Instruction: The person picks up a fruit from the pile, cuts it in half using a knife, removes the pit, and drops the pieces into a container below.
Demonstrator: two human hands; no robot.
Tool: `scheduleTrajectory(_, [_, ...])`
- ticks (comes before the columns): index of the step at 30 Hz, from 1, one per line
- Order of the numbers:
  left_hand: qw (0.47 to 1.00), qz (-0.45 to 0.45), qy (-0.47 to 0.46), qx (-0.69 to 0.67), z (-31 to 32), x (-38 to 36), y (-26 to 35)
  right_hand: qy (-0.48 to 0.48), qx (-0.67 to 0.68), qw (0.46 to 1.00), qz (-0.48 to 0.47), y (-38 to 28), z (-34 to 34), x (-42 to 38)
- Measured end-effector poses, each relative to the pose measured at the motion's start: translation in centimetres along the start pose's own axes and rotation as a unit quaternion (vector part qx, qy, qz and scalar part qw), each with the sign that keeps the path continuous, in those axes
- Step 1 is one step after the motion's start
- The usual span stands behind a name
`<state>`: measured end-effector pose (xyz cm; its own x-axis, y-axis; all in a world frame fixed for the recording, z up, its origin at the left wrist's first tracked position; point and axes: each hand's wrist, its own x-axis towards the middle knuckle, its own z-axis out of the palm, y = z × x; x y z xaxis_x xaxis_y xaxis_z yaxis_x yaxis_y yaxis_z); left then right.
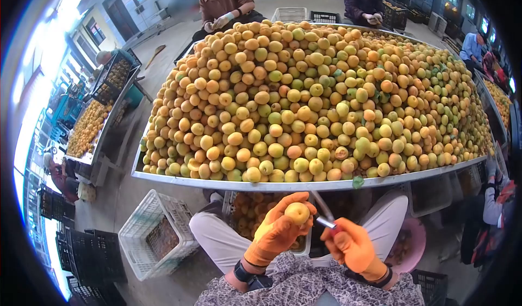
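An orange glove covers my left hand, whose fingers are wrapped round a yellow apricot above my lap. Just to the right, my right hand, also in an orange glove, grips a small tool with a red handle and a metal end. The tool's metal end points toward the apricot, close to the left fingertips; I cannot tell whether they touch. Beyond my hands, a big heap of yellow, orange and greenish apricots fills a metal-edged table.
A crate of apricots stands under the table edge between my knees. A white crate is at left, a pink basin at right. Co-workers sit across the table. Black crates are stacked far left.
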<state>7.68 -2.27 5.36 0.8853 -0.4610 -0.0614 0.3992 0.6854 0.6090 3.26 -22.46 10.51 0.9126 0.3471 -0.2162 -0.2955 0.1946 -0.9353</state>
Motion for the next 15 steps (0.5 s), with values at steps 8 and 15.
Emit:
scheduleTrajectory(8, [0.996, 0.043, 0.038, 0.065, 1.3, -1.6, 0.4, -0.073, 0.005, 0.997, 0.035, 1.1, 1.6, -0.4])
scheduleTrajectory(15, [0.998, 0.051, -0.031, 0.036, 0.3, -2.5, 0.5, -0.063, 0.005, 0.997, 0.037, 1.6, 1.8, -1.3])
